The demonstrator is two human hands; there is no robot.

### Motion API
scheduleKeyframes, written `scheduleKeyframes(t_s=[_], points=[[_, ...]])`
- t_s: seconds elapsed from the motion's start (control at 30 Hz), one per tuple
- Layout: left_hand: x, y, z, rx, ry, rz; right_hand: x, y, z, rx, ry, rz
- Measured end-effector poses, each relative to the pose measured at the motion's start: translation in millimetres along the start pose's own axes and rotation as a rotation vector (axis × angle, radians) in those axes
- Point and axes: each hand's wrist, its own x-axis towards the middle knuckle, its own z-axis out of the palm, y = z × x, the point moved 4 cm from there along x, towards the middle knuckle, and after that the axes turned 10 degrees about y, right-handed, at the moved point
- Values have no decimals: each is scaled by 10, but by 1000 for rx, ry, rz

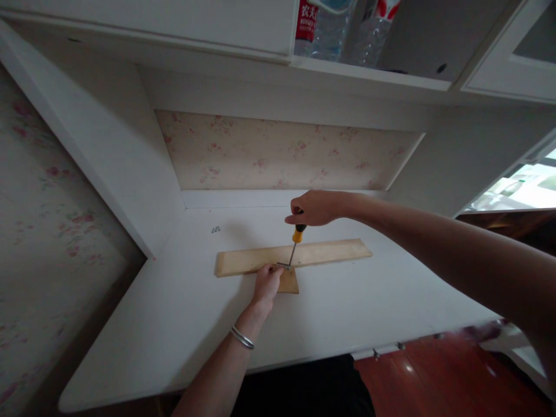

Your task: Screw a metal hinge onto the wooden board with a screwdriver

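My right hand is closed around the handle of a yellow and black screwdriver. Its shaft slants down to a small metal piece, perhaps a bracket, where two pieces of wood meet. My left hand pinches at that metal piece, its fingertips resting on the wood. A long wooden board lies across the white desk, and a short wooden piece sits against its near edge. The exact contact of the screwdriver tip is too small to make out.
Several small screws lie on the white desktop behind the board's left end. Overhead, a shelf holds plastic bottles. A white side panel stands at the left. Knobs line the desk's front edge.
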Motion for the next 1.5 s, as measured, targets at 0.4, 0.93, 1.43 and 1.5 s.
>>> scheduleKeyframes(t_s=[0.4, 0.93, 1.43, 1.5], points=[[16, -16, 3, 3, -8, 11, 4, -12, -17, 9, -5, 9], [-2, 8, -2, -6, 4, -23, -12, -45, -41, 15, 53, -63], [16, -15, 8, -37, -3, -14, 17, 20, 29, -21, 35, 80], [16, -24, 8, -29, 2, -23, 31, 34, 46, -37, 33, 101]])
